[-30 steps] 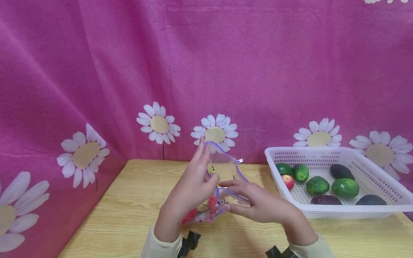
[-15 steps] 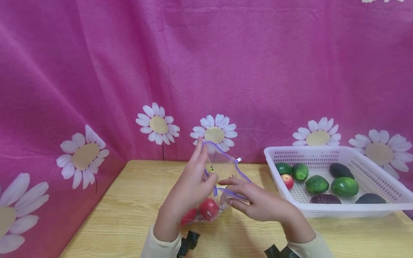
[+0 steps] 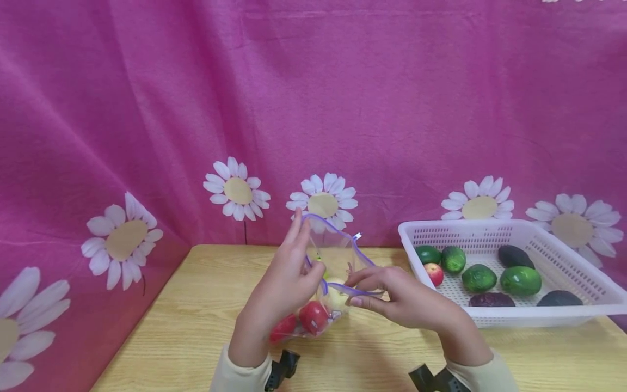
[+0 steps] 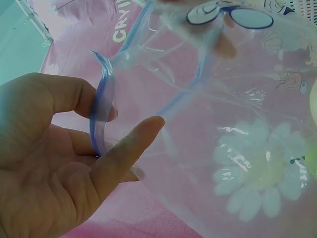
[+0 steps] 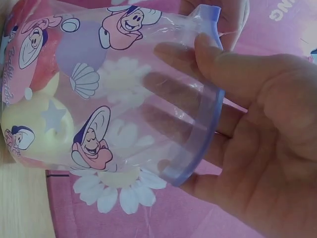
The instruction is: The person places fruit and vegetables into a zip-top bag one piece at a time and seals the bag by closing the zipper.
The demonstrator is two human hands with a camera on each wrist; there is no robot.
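Between the two hands stands a clear zip bag (image 3: 338,253) with a blue-purple rim, a white slider (image 3: 357,236) and cartoon prints. Its mouth gapes upward. My left hand (image 3: 291,272) holds the rim on the left, the thumb reaching across the mouth in the left wrist view. On the other side my right hand (image 3: 399,299) grips the rim, thumb outside and fingers (image 5: 168,89) showing through the plastic from within. Low in the bag lie red apples (image 3: 313,317) and a pale yellow round fruit (image 5: 34,124). The left hand partly covers the bag in the head view.
A white perforated basket (image 3: 490,313) stands at the right of the wooden table (image 3: 196,305). It holds several green and dark avocado-like fruits (image 3: 520,280) and one small red apple (image 3: 433,274). A pink curtain (image 3: 313,109) with daisies hangs behind the table.
The right hand has pulled its side of the rim a little outward. The red apples and then the pale yellow fruit have come into view through the bag. The left hand keeps its hold.
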